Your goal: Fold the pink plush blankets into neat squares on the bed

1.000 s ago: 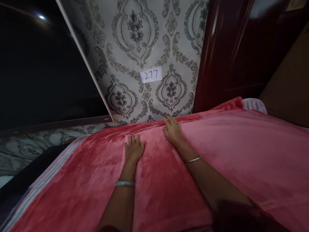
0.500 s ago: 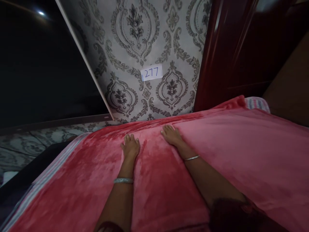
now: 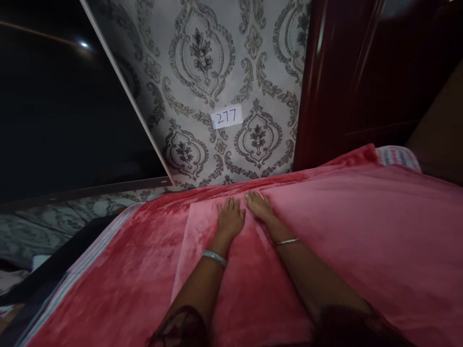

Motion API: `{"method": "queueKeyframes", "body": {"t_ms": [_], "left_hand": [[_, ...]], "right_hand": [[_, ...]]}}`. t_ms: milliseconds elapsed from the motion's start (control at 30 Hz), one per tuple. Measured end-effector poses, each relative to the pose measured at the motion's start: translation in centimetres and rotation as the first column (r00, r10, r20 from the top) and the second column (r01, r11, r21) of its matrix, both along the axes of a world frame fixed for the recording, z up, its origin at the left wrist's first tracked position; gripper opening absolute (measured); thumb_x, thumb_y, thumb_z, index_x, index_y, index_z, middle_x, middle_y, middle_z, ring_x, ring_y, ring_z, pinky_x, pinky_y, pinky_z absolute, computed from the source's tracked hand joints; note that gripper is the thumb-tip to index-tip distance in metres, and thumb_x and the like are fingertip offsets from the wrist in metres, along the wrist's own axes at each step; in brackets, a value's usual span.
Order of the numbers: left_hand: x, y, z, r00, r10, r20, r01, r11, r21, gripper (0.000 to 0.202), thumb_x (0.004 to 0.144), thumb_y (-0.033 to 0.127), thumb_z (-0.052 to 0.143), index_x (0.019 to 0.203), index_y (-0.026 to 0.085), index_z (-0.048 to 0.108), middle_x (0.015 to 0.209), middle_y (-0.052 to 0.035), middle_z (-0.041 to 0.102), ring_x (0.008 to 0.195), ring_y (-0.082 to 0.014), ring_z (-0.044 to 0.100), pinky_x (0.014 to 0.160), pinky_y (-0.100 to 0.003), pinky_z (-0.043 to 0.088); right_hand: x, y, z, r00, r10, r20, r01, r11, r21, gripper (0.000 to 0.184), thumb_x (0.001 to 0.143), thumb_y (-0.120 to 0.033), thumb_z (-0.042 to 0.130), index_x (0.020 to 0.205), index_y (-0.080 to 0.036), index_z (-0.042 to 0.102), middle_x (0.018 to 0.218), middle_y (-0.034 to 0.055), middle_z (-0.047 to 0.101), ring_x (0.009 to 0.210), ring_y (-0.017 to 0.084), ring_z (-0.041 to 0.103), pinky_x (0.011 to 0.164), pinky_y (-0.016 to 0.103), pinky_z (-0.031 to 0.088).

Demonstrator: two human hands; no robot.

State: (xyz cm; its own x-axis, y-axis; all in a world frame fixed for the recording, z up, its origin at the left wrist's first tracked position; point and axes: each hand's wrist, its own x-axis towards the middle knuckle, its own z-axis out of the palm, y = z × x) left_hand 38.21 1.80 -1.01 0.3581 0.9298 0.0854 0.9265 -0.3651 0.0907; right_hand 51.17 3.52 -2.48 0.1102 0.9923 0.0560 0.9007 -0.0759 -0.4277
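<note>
- My dark sleeve (image 3: 347, 325) sits closest, low in view on the right arm; both forearms run forward over the blanket (image 3: 361, 231).
- Silver bangle (image 3: 214, 258) on my left wrist, thinner bracelet (image 3: 287, 241) on my right.
- Left hand (image 3: 230, 218): palm down, fingers stretched flat and slightly spread, pressing on the blanket's lighter folded panel (image 3: 197, 226). Nothing gripped.
- Right hand (image 3: 259, 206): also flat, palm down, fingers extended, just beside the left and a little farther forward, near the blanket's far edge. Nothing gripped.
- The blanket is red-pink fleece and covers the bed from side to side; its far edge runs along the foot of the wall.
- Striped sheet (image 3: 77, 270) shows along the blanket's left edge.
- Beyond: patterned grey wallpaper (image 3: 202, 58) with a paper slip (image 3: 226, 117) reading 277.
- Glossy dark-red wooden door (image 3: 361, 72) to the right, a dark panel (image 3: 54, 111) to the left.
</note>
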Motion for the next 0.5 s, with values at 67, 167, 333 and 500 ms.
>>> {"method": "queueKeyframes", "body": {"t_ms": [67, 167, 333, 500], "left_hand": [[-0.3, 0.0, -0.8, 0.999, 0.041, -0.011, -0.041, 0.998, 0.056, 0.064, 0.100, 0.047, 0.026, 0.155, 0.016, 0.037, 0.164, -0.0160, 0.030, 0.154, -0.0287, 0.024, 0.124, -0.059, 0.016], [-2.5, 0.5, -0.7, 0.986, 0.159, -0.057, -0.158, 0.987, 0.020, 0.072, 0.098, 0.058, 0.025, 0.156, 0.016, 0.035, 0.164, -0.0176, 0.029, 0.154, -0.0314, 0.022, 0.123, -0.060, 0.016], [-8.5, 1.6, 0.2, 0.940, 0.327, -0.100, -0.330, 0.944, -0.009, 0.069, 0.099, 0.052, 0.022, 0.157, 0.016, 0.033, 0.166, -0.0140, 0.026, 0.154, -0.0299, 0.021, 0.122, -0.060, 0.021], [-12.2, 1.6, 1.5, 0.898, 0.413, -0.153, -0.423, 0.906, -0.035, 0.066, 0.099, 0.046, 0.025, 0.156, 0.014, 0.034, 0.165, -0.0144, 0.026, 0.154, -0.0297, 0.023, 0.121, -0.062, 0.024]], "right_hand": [[0.0, 0.1, -0.4, 0.999, 0.015, 0.036, -0.016, 1.000, 0.026, 0.054, 0.105, -0.033, 0.024, 0.153, -0.016, 0.043, 0.163, 0.0100, 0.033, 0.152, 0.023, 0.024, 0.122, 0.048, 0.019], [0.0, 0.3, -1.0, 0.996, 0.032, 0.078, -0.036, 0.998, 0.049, 0.054, 0.104, -0.033, 0.028, 0.154, -0.017, 0.042, 0.163, 0.0103, 0.033, 0.152, 0.024, 0.024, 0.121, 0.052, 0.020], [0.0, 0.4, -1.0, 0.998, 0.046, 0.043, -0.048, 0.998, 0.035, 0.055, 0.105, -0.034, 0.025, 0.154, -0.016, 0.042, 0.163, 0.0100, 0.034, 0.151, 0.023, 0.025, 0.120, 0.052, 0.020], [-0.1, 0.1, -0.6, 0.999, 0.038, 0.019, -0.039, 0.999, 0.030, 0.055, 0.105, -0.034, 0.023, 0.153, -0.016, 0.042, 0.163, 0.0101, 0.034, 0.151, 0.021, 0.025, 0.122, 0.050, 0.017]]}}
